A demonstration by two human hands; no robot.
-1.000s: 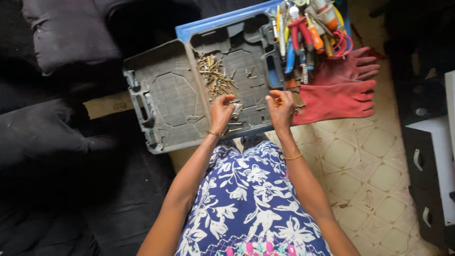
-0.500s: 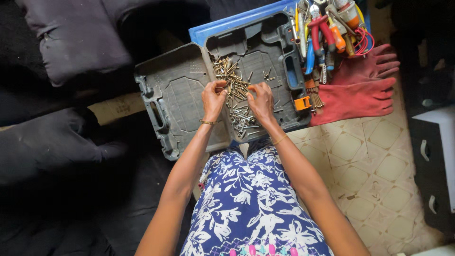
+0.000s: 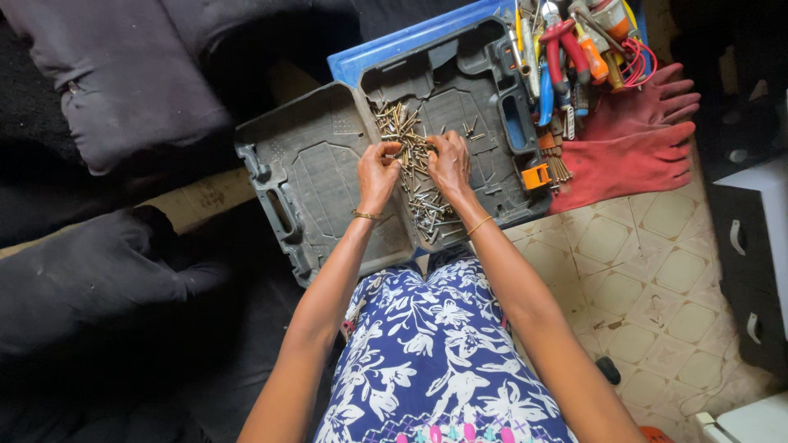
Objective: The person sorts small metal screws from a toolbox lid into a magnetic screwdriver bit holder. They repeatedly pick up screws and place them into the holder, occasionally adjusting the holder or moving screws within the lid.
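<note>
— Do we see any packages, labels, signs or screens here?

— Only one package, we'd say: the grey moulded plastic case (image 3: pixel 328 176), lying open at about twelve o'clock from us, both halves flat, hinge running down the middle.

— Any label on it?

— None that we can make out. A blue plastic lid (image 3: pixel 410 37) edges out at its one o'clock side. No signs, no screens.

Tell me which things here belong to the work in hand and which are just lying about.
In hand:
- left hand and right hand, fingers in the pile
- pile of brass and silver screws
- open grey plastic tool case holding them

Lying about:
- red rubber gloves
- red- and orange-handled hand tools
- blue plastic tray
- dark cushions
</note>
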